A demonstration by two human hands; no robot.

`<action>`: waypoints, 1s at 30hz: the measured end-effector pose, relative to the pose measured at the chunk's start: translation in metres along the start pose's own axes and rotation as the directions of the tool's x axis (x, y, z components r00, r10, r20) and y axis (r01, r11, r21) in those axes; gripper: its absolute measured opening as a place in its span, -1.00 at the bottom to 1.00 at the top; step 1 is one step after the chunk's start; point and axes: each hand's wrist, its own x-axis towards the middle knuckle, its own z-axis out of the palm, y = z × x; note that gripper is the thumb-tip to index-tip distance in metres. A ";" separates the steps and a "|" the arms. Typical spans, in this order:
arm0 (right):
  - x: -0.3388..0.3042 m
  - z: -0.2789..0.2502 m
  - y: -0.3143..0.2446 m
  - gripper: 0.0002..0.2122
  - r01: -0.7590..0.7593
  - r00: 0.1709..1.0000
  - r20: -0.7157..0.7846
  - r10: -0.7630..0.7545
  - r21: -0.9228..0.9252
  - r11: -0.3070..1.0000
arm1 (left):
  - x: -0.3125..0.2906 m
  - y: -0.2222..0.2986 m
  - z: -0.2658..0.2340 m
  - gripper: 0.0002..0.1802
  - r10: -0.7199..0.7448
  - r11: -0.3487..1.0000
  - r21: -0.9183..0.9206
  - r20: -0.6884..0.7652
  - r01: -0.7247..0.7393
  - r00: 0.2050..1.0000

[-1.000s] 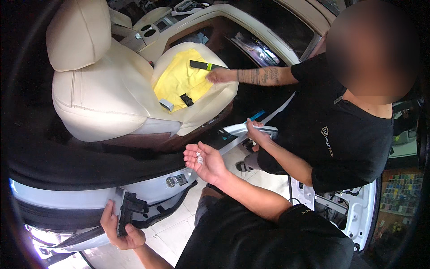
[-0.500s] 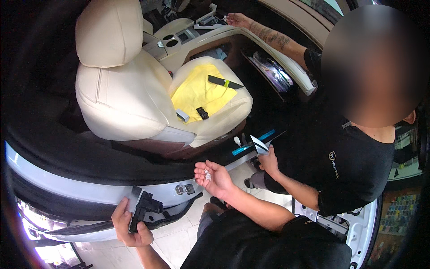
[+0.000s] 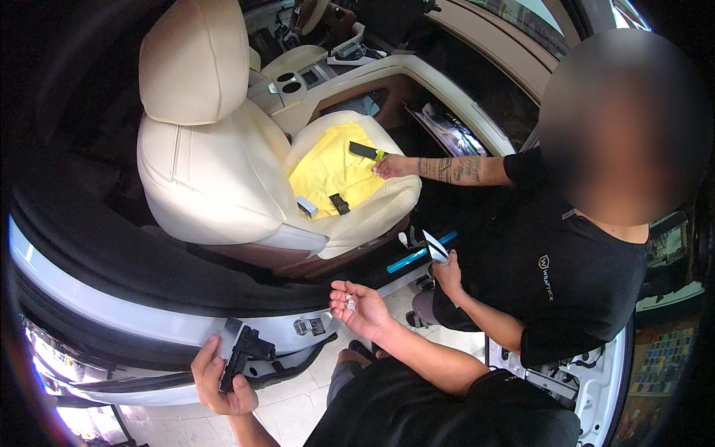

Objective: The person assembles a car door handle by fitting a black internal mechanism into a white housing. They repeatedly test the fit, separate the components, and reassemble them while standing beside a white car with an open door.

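Two bare hands bore loads: the left hand (image 3: 222, 380) grasped a black plastic bracket (image 3: 242, 355) with a grey face between thumb and fingers, while the right hand (image 3: 369, 314), palm up and unclenched, cradled several small white pieces (image 3: 350, 302). Between both grips sat a metal striker plate (image 3: 308, 326) (on the car's white sill (image 3: 153, 322)). Beyond the right one, a yellow cloth (image 3: 328, 175) lay on a cream car seat (image 3: 212, 179).
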 end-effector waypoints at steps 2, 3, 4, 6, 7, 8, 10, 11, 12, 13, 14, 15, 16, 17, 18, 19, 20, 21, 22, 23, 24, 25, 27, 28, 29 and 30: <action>0.000 -0.001 0.001 -0.73 0.015 0.999 -0.051 -0.016 -0.021 1.000 | 0.001 0.001 0.000 -0.61 -0.003 1.000 0.002 0.006 0.003 1.000; 0.000 -0.001 0.002 -0.74 0.018 0.999 -0.049 -0.019 -0.024 1.000 | 0.002 0.001 0.000 -0.61 -0.005 1.000 0.006 0.010 0.005 1.000; -0.001 -0.001 0.002 -0.75 0.022 0.998 -0.064 -0.024 -0.030 0.999 | 0.002 0.002 0.000 -0.61 -0.007 1.000 0.012 0.013 0.007 1.000; -0.002 -0.002 0.002 -0.76 0.024 0.996 -0.083 -0.026 -0.025 0.999 | 0.003 0.002 0.002 -0.61 -0.003 1.000 -0.003 0.004 0.003 1.000; -0.002 -0.002 0.002 -0.76 0.021 0.997 -0.080 -0.023 -0.022 1.000 | 0.003 0.002 0.002 -0.61 -0.010 1.000 -0.009 0.005 0.010 1.000; -0.002 -0.002 0.002 -0.76 0.018 0.998 -0.068 -0.019 -0.014 1.000 | 0.003 0.002 0.003 -0.60 -0.002 1.000 -0.011 0.001 0.002 1.000; -0.002 -0.002 0.000 -0.76 0.015 0.998 -0.063 -0.016 -0.015 1.000 | 0.002 0.002 0.003 -0.60 -0.007 1.000 -0.018 0.008 0.007 1.000; -0.001 -0.002 0.000 -0.76 0.019 0.998 -0.060 -0.020 -0.012 1.000 | 0.002 0.001 0.003 -0.60 -0.001 1.000 -0.004 0.006 0.001 1.000; -0.001 -0.002 0.000 -0.76 0.011 0.999 -0.051 -0.012 -0.012 1.000 | 0.002 0.001 0.003 -0.61 0.005 1.000 0.006 0.010 -0.005 1.000; 0.000 -0.001 0.000 -0.76 0.010 0.999 -0.050 -0.010 -0.010 1.000 | 0.002 0.000 0.003 -0.61 0.007 1.000 0.015 0.015 -0.007 1.000; 0.000 -0.001 0.000 -0.76 0.002 0.997 -0.079 -0.003 -0.011 1.000 | 0.002 0.000 0.003 -0.62 0.007 1.000 0.015 0.014 -0.007 1.000; 0.000 -0.001 0.000 -0.76 0.009 0.998 -0.058 -0.010 -0.017 1.000 | 0.001 0.000 0.003 -0.62 0.004 1.000 0.015 0.012 -0.004 1.000; 0.001 0.000 0.001 -0.77 0.009 0.998 -0.066 -0.011 -0.025 1.000 | 0.001 -0.001 0.002 -0.62 -0.001 1.000 0.014 0.021 0.001 1.000; 0.000 0.000 0.002 -0.77 0.002 0.996 -0.093 -0.004 -0.030 1.000 | 0.001 0.000 0.002 -0.63 0.005 1.000 0.015 0.013 -0.005 1.000; 0.000 0.000 0.002 -0.77 0.006 0.997 -0.080 -0.009 -0.032 0.999 | 0.001 0.000 0.002 -0.63 0.010 1.000 0.014 0.013 -0.010 1.000; -0.002 0.000 0.003 -0.77 0.006 0.996 -0.084 -0.008 -0.035 0.999 | 0.001 0.000 0.001 -0.63 0.014 1.000 0.013 0.013 -0.015 1.000; -0.003 0.000 0.004 -0.77 0.007 0.994 -0.107 -0.011 -0.039 0.999 | 0.001 0.000 0.001 -0.63 0.012 1.000 0.009 0.011 -0.012 1.000; -0.004 -0.001 0.004 -0.77 0.007 0.995 -0.097 -0.011 -0.039 0.999 | 0.001 0.001 0.001 -0.63 0.008 1.000 0.004 0.009 -0.008 1.000; -0.006 -0.001 0.005 -0.77 0.010 0.994 -0.104 -0.015 -0.042 0.999 | 0.001 0.001 0.001 -0.63 0.002 1.000 0.000 0.013 -0.002 1.000; -0.007 -0.001 0.005 -0.77 0.027 0.996 -0.082 -0.030 -0.039 0.999 | 0.001 0.001 0.001 -0.63 0.005 1.000 -0.002 0.004 -0.005 1.000; -0.008 -0.001 0.005 -0.77 0.018 0.993 -0.114 -0.023 -0.049 0.999 | 0.001 0.001 0.000 -0.63 0.003 1.000 -0.004 0.001 -0.003 1.000; -0.008 -0.001 0.005 -0.77 0.021 0.993 -0.116 -0.027 -0.053 0.998 | 0.001 0.002 0.000 -0.63 0.004 1.000 -0.006 0.001 -0.004 1.000; -0.007 0.000 0.004 -0.77 0.022 0.993 -0.112 -0.028 -0.054 0.998 | 0.001 0.001 -0.001 -0.62 0.015 1.000 0.002 -0.007 -0.015 1.000; -0.006 0.000 0.004 -0.77 0.018 0.994 -0.107 -0.023 -0.050 0.999 | 0.001 0.001 0.000 -0.62 0.014 1.000 0.009 0.000 -0.014 1.000; -0.006 -0.001 0.005 -0.77 0.014 0.984 -0.178 -0.025 -0.063 0.998 | 0.001 0.001 -0.001 -0.62 0.023 1.000 0.009 -0.012 -0.023 1.000; -0.006 -0.003 0.007 -0.77 0.014 0.994 -0.107 -0.019 -0.050 0.999 | 0.001 0.000 -0.001 -0.62 0.026 1.000 0.011 -0.011 -0.026 1.000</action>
